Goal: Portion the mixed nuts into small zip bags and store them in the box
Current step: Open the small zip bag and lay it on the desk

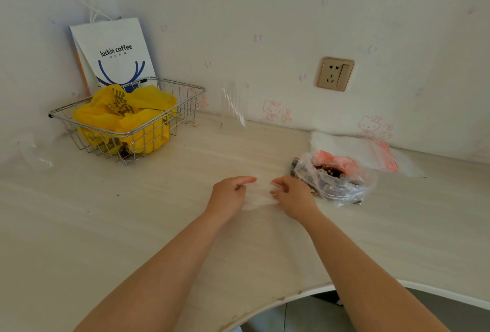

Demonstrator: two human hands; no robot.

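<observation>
A small clear zip bag lies flat on the pale table between my hands. My left hand pinches its left side and my right hand pinches its right side with curled fingers. Just right of my right hand sits an open clear plastic bag of mixed nuts with a pink lining. Behind it lies a stack of empty zip bags with red seal strips. A wire basket at the back left holds a yellow plastic bag.
A clear drinking glass stands by the wall at the back centre. A white paper coffee bag leans in the corner behind the basket. A wall socket is at the right. The table's curved front edge is near me.
</observation>
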